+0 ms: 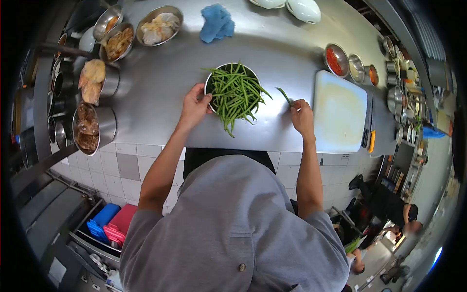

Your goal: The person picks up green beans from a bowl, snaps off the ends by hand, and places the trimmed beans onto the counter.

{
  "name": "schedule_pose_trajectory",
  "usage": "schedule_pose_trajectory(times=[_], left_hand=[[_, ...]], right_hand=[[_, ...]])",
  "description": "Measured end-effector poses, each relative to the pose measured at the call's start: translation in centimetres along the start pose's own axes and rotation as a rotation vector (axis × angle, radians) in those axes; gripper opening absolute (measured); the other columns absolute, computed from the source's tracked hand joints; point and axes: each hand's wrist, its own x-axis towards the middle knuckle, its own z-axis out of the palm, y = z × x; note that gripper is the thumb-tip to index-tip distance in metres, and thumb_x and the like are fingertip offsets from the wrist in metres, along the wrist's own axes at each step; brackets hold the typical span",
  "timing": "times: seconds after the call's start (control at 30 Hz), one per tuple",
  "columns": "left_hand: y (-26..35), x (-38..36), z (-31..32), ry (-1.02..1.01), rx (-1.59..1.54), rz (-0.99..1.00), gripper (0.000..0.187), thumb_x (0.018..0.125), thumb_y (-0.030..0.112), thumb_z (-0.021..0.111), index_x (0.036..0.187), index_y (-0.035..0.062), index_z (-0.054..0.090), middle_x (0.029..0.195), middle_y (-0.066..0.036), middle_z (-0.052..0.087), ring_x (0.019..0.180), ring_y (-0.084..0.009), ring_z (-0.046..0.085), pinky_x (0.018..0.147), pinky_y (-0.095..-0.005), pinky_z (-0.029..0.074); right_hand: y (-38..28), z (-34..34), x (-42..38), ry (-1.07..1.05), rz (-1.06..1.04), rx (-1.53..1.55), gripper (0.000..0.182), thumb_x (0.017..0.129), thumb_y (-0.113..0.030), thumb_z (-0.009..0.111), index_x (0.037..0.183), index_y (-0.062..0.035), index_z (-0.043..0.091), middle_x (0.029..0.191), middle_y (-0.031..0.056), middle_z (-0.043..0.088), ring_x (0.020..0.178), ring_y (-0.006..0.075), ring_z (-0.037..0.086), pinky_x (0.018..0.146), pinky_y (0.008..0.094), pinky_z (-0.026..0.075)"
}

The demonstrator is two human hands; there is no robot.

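Note:
A round bowl (252, 73) stands on the steel table, heaped with green beans (234, 92) whose ends stick out over the rim. My left hand (195, 105) grips the bowl's left edge, thumb on the rim and fingers round the outside. To the right of the bowl, my right hand (302, 117) pinches one green bean (283, 93) between thumb and fingers. That bean points up and to the left, apart from the heap.
A white cutting board (340, 112) lies right of my right hand, with an orange-handled knife (372, 141) beyond it. Bowls of red pieces (333, 61) and other food stand behind. Food containers (108, 124) line the left; a blue cloth (216, 23) lies at the back.

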Motion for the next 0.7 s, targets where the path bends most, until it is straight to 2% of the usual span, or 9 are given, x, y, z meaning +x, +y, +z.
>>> schedule_pose_trajectory(times=[0.07,0.1,0.17,0.23,0.33,0.47,0.57,0.67,0.7], left_hand=[[-0.4,0.2,3.5,-0.042,-0.066,0.009,0.027,0.098,0.007,0.058,0.125,0.0027,0.057,0.104,-0.007,0.067,0.067,-0.0116,0.066,0.056,-0.0248,0.055],[0.2,-0.3,-4.6,0.006,0.081,-0.012,0.028,0.098,0.008,0.058,0.126,0.0025,0.057,0.104,-0.007,0.067,0.067,-0.0115,0.066,0.056,-0.025,0.055],[-0.8,1.0,-1.5,-0.041,0.037,0.003,0.03,0.098,0.008,0.058,0.127,0.0019,0.057,0.104,-0.007,0.067,0.067,-0.0114,0.065,0.056,-0.0253,0.055],[-1.4,1.0,1.0,-0.071,0.029,-0.019,0.031,0.098,0.009,0.059,0.128,0.0017,0.056,0.105,-0.006,0.067,0.073,-0.0114,0.066,0.058,-0.0256,0.055],[-1.5,0.9,0.7,-0.042,0.021,0.002,0.034,0.098,0.013,0.062,0.13,0.0021,0.057,0.105,-0.006,0.067,0.081,-0.0118,0.065,0.062,-0.0265,0.055],[-1.7,0.5,-1.3,0.194,0.212,0.235,0.032,0.096,0.018,0.066,0.124,0.0026,0.061,0.105,-0.006,0.068,0.085,-0.0115,0.062,0.067,-0.0277,0.052],[-0.8,-0.5,-2.4,0.272,0.269,0.196,0.027,0.095,0.019,0.068,0.116,0.0028,0.066,0.104,-0.005,0.068,0.081,-0.011,0.059,0.067,-0.0286,0.05],[1.0,-2.2,-1.9,0.331,0.328,0.131,0.019,0.094,0.014,0.069,0.109,0.0031,0.068,0.103,-0.001,0.066,0.081,-0.0091,0.054,0.071,-0.0253,0.047],[2.1,-3.0,-1.2,0.338,0.396,0.21,0.018,0.093,0.013,0.069,0.109,0.0033,0.068,0.102,-0.002,0.066,0.083,-0.011,0.055,0.071,-0.0262,0.047]], right_hand=[[-1.7,-3.4,-0.9,0.08,0.016,0.045,0.024,0.087,-0.007,0.07,0.109,-0.0016,0.062,0.098,0.0177,0.068,0.082,0.0307,0.065,0.07,0.0409,0.052],[-7.9,4.5,-1.3,0.097,-0.019,0.291,0.023,0.086,-0.005,0.071,0.107,-0.0003,0.064,0.098,0.0169,0.067,0.08,0.0301,0.065,0.071,0.0395,0.053],[-9.4,2.0,0.1,0.143,-0.146,0.432,0.021,0.087,-0.005,0.07,0.106,-0.0002,0.065,0.098,0.0161,0.068,0.083,0.0296,0.065,0.073,0.0393,0.053],[-11.4,0.6,0.6,0.128,-0.243,0.432,0.02,0.087,-0.004,0.069,0.106,-0.0006,0.066,0.099,0.0148,0.068,0.089,0.0301,0.065,0.077,0.0389,0.054],[-15.7,1.4,2.1,0.08,-0.365,0.281,0.02,0.085,-0.004,0.069,0.105,-0.0015,0.067,0.098,0.015,0.068,0.095,0.0351,0.061,0.085,0.0423,0.05],[-16.6,3.9,4.3,0.061,-0.448,0.217,0.019,0.083,-0.002,0.067,0.102,-0.0026,0.068,0.089,0.0142,0.066,0.088,0.0354,0.06,0.08,0.0458,0.049],[-15.6,4.2,5.0,0.017,-0.422,0.265,0.014,0.084,-0.001,0.067,0.098,-0.0024,0.069,0.089,0.015,0.067,0.089,0.0352,0.061,0.079,0.0445,0.05],[-15.0,3.9,4.9,0.016,-0.369,0.42,0.009,0.086,-0.002,0.068,0.095,-0.0016,0.068,0.089,0.0153,0.069,0.084,0.0332,0.063,0.076,0.0422,0.052],[-14.9,3.3,4.6,-0.022,-0.334,0.434,0.009,0.086,-0.004,0.068,0.095,-0.0014,0.068,0.089,0.015,0.069,0.082,0.0315,0.064,0.074,0.0409,0.052]])
